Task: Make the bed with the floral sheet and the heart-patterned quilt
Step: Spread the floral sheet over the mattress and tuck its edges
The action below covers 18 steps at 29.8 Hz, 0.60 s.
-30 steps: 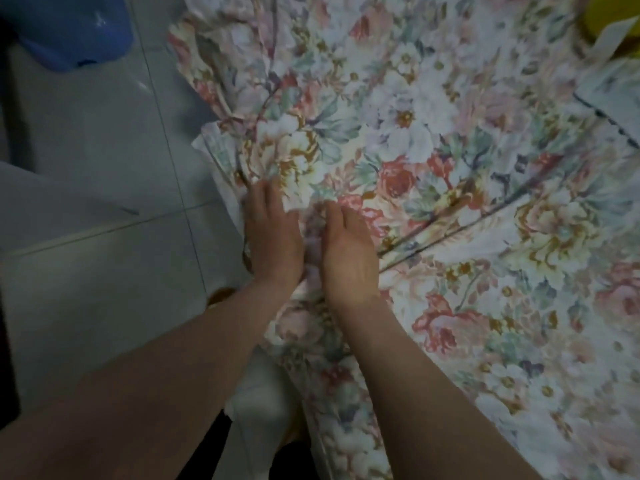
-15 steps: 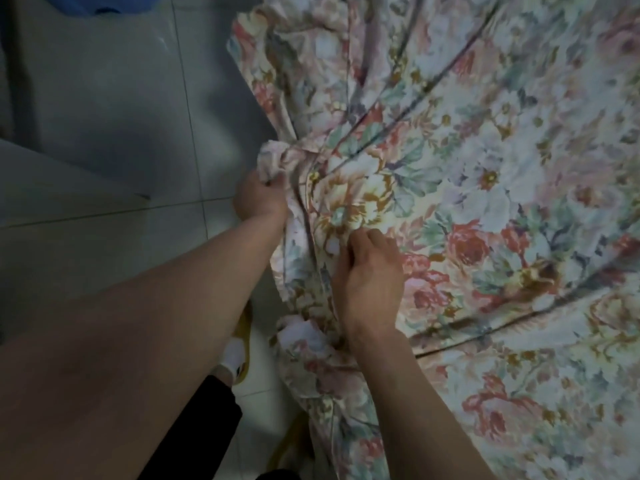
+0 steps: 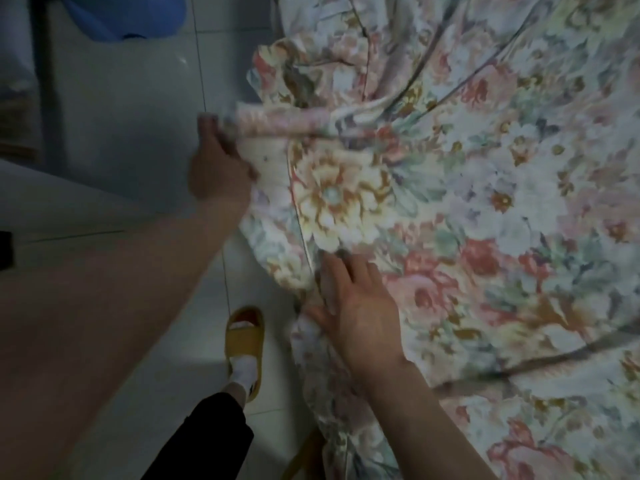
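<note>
Dim room, glossy pale tiled floor (image 3: 131, 109), blue tub (image 3: 124, 15) at top.

A cream cotton bed sheet (image 3: 467, 202) printed with large florals dominates: a pale yellow bloom outlined in ochre sits near its left edge, with coral-red and pink roses, white blossoms, lilac touches and grey-green leaves spreading to that bloom's right. Left of the sheet, glossy pale grey floor tiles (image 3: 131, 116) show thin dark grout lines. A blue rounded plastic tub (image 3: 124, 15) lies above them. Below, a mustard-yellow open-toed slipper (image 3: 244, 337) covers a white sock (image 3: 242, 367), beside a black trouser leg (image 3: 207, 438).
</note>
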Available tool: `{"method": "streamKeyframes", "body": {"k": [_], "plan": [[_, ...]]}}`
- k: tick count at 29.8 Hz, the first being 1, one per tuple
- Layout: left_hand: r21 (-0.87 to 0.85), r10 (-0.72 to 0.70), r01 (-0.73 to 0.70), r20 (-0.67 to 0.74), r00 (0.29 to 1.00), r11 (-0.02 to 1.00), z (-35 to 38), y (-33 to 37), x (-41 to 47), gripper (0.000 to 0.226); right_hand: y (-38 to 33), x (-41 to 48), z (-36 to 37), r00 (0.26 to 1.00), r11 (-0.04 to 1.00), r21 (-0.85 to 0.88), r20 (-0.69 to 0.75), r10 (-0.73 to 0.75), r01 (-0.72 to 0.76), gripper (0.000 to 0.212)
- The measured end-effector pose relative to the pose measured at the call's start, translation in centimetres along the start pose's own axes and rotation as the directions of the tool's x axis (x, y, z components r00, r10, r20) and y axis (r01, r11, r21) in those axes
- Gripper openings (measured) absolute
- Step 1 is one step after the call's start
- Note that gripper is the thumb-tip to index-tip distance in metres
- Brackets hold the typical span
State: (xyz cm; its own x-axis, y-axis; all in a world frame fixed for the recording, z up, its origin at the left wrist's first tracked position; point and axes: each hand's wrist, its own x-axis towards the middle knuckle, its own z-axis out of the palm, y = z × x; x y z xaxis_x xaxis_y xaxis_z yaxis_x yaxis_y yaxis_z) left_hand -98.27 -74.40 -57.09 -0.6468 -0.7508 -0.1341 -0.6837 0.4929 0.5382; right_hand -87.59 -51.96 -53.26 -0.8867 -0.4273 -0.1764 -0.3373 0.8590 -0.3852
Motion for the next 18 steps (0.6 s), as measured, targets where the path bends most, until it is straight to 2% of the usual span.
{"method": "streamKeyframes", "body": {"k": [2, 4, 7, 8, 9, 10, 11, 12, 13, 14, 16, 18], "plan": [[0.092, 0.089, -0.085, -0.04, 0.995, 0.992, -1.6, 1.7, 3.2, 0.042, 0.3, 0.1, 0.2, 0.998, 0.996, 0.073, -0.045, -0.054, 0.057, 0.055], [0.167, 0.145, -0.14, -0.022, 0.989, 0.976, -1.7, 2.8, 5.0, 0.04, 0.5, 0.3, 0.2, 0.992, 0.988, 0.14, -0.111, -0.057, 0.072, 0.046], [0.083, 0.083, -0.08, -0.041, 0.996, 0.993, -0.1, 3.1, 5.2, 0.04, 1.4, 0.7, -0.5, 0.974, 0.977, 0.209, -0.226, 0.015, 0.033, 0.041], [0.056, 0.041, -0.035, -0.109, 0.993, 0.998, 0.4, 3.1, 4.6, 0.044, 1.7, 0.8, -0.7, 0.963, 0.977, 0.214, -0.263, 0.051, 0.007, 0.04], [0.06, 0.062, -0.052, -0.179, 0.982, 0.997, 0.7, 3.4, 3.5, 0.051, 2.0, 0.8, -1.0, 0.95, 0.976, 0.214, -0.298, 0.094, -0.029, 0.04], [0.1, 0.203, -0.186, -0.201, 0.958, 0.977, 1.1, 3.6, 1.8, 0.059, 2.2, 0.8, -1.4, 0.933, 0.977, 0.201, -0.333, 0.138, -0.073, 0.041], [0.102, 0.408, -0.397, -0.138, 0.903, 0.912, 1.3, 4.6, -0.6, 0.064, 2.6, 0.9, -1.7, 0.913, 0.976, 0.186, -0.366, 0.179, -0.117, 0.043], [0.068, 0.609, -0.607, -0.014, 0.793, 0.792, 1.6, 5.7, -3.3, 0.065, 3.0, 1.0, -1.8, 0.891, 0.97, 0.188, -0.397, 0.22, -0.156, 0.045], [0.007, 0.753, -0.76, 0.123, 0.646, 0.65, 1.9, 7.0, -6.6, 0.061, 3.9, 0.9, -1.9, 0.857, 0.959, 0.191, -0.437, 0.273, -0.207, 0.048], [-0.062, 0.834, -0.848, 0.229, 0.502, 0.527, 2.1, 7.9, -9.9, 0.053, 4.7, 0.6, -2.1, 0.818, 0.937, 0.223, -0.462, 0.344, -0.268, 0.05], [-0.153, 0.879, -0.942, 0.428, 0.21, 0.3, 3.5, 8.3, -16.3, 0.046, 6.5, -1.0, -2.0, 0.67, 0.861, 0.269, -0.543, 0.505, -0.432, 0.049], [-0.135, 0.769, -0.99, 0.637, -0.055, 0.041, 5.8, 6.7, -19.0, 0.053, 7.5, -3.1, -0.4, 0.553, 0.754, 0.267, -0.542, 0.632, -0.6, 0.047]]}}
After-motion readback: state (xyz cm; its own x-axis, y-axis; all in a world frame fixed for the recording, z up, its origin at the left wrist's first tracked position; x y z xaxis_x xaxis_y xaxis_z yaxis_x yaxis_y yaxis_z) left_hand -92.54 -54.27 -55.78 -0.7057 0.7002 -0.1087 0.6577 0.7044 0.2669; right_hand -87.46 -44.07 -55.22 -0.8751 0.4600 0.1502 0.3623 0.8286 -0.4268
